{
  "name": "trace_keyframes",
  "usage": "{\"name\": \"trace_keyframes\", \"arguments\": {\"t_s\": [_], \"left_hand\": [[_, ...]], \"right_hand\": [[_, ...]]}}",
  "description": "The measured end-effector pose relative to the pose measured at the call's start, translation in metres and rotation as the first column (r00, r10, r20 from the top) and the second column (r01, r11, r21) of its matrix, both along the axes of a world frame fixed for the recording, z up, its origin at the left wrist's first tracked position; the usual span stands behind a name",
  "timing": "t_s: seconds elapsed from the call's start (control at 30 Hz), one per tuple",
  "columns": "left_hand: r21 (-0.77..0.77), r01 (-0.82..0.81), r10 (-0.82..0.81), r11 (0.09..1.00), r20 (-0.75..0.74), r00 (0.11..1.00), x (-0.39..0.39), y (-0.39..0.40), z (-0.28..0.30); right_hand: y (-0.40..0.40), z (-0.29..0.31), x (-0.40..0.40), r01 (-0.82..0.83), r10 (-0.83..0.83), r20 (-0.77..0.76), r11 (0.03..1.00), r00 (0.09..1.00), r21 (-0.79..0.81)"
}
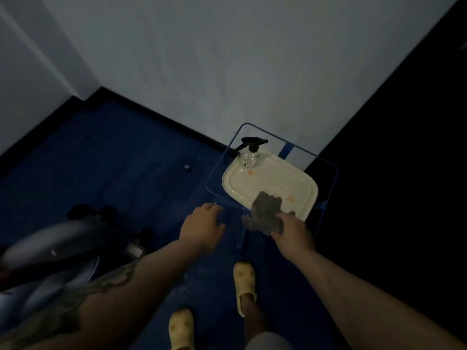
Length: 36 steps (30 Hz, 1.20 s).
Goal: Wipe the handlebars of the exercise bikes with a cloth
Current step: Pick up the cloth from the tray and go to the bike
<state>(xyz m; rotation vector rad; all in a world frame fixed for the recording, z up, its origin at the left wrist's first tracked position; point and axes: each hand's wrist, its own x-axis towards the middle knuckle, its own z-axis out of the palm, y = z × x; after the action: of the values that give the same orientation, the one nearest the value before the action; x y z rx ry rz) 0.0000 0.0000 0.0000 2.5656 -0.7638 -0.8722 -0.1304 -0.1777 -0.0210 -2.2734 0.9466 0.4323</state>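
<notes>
The right hand [294, 236] is holding one grey cloth [265, 213], its fingers curling over the cloth's near right corner and pinching it. The cloth is lying crumpled, half on the near edge of a cream tray [273, 183] and half hanging off it, with its long axis running from near left to far right. The left hand [203, 227] is hovering just left of the cloth, palm down, with its fingers loosely bent and holding nothing. One clear spray bottle [249, 152] with a black trigger head is standing upright at the tray's far left corner, its nozzle pointing right. The tray is sitting on a clear stand with a blue rim [326, 162], against the white wall. One exercise bike [55, 243] is showing blurred at the near left, on the blue floor [121, 157]. Two yellow clogs [243, 281] are standing on the floor below the hands.
</notes>
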Motion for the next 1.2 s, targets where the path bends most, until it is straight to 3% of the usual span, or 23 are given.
{"name": "trace_keyframes", "arguments": {"t_s": [0.1,0.23,0.57,0.7,0.83,1.03,1.2], "left_hand": [[-0.031,-0.117,0.115,0.993,-0.072,0.991,-0.004,-0.02,-0.023],[-0.036,-0.24,0.231,0.97,-0.168,0.958,-0.026,-0.027,-0.048],[-0.008,-0.469,0.456,0.883,-0.213,0.864,-0.039,-0.007,-0.053],[-0.056,-0.55,0.524,0.833,-0.237,0.818,-0.047,0.015,-0.032],[-0.142,-0.662,0.629,0.736,-0.22,0.746,-0.048,0.053,-0.003],[-0.261,-0.757,0.744,0.599,-0.167,0.646,-0.063,0.14,0.045],[-0.365,-0.789,0.791,0.494,-0.187,0.583,-0.099,0.23,0.077]], "right_hand": [[-0.018,-0.027,0.018,-0.069,0.068,-0.056,0.997,0.996,-0.032],[-0.026,-0.057,0.035,-0.144,0.15,-0.149,0.988,0.978,0.048],[-0.042,-0.078,0.04,-0.256,0.243,-0.165,0.965,0.956,-0.064],[-0.042,-0.056,0.041,-0.253,0.252,-0.049,0.967,0.967,-0.021],[-0.011,-0.021,0.047,-0.247,0.24,0.165,0.969,0.957,0.024],[0.075,0.044,0.053,-0.384,0.333,0.453,0.923,0.827,0.022],[0.188,0.092,0.039,-0.464,0.365,0.599,0.886,0.713,0.014]]}}
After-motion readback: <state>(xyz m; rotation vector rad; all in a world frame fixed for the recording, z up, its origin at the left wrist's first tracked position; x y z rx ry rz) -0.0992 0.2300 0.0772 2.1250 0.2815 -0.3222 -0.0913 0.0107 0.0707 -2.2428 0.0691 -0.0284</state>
